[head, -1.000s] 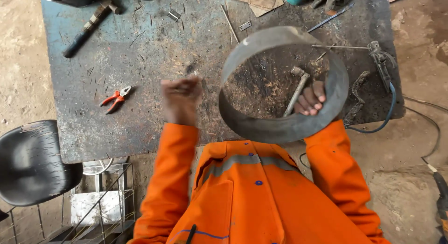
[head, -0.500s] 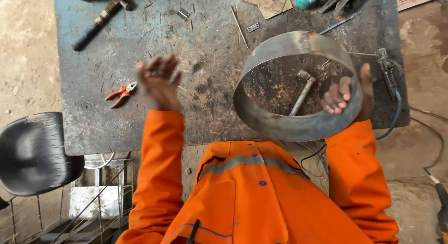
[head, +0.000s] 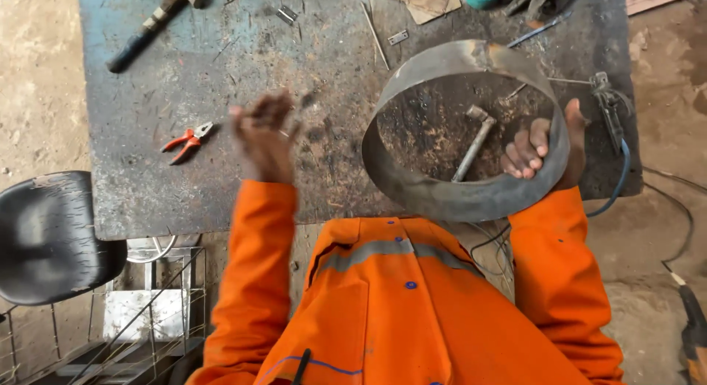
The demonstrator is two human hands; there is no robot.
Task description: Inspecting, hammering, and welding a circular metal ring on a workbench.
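Bare tabletop [head: 221,83] lay open at centre frame between the red pliers [head: 188,140] at left and the steel ring [head: 464,197] blocking the right

A single head-worn camera looks steeply down from close above the person's chest. The workbench [head: 221,134] fills the frame toward twelve o'clock.

The wide ring [head: 464,197] was dull grey sheet metal, scorched along its far rim. The table [head: 221,75] was rough, pitted steel with worn blue paint. The pliers [head: 188,142] had glossy red grips. The sleeves [head: 250,282] were matt orange cloth.
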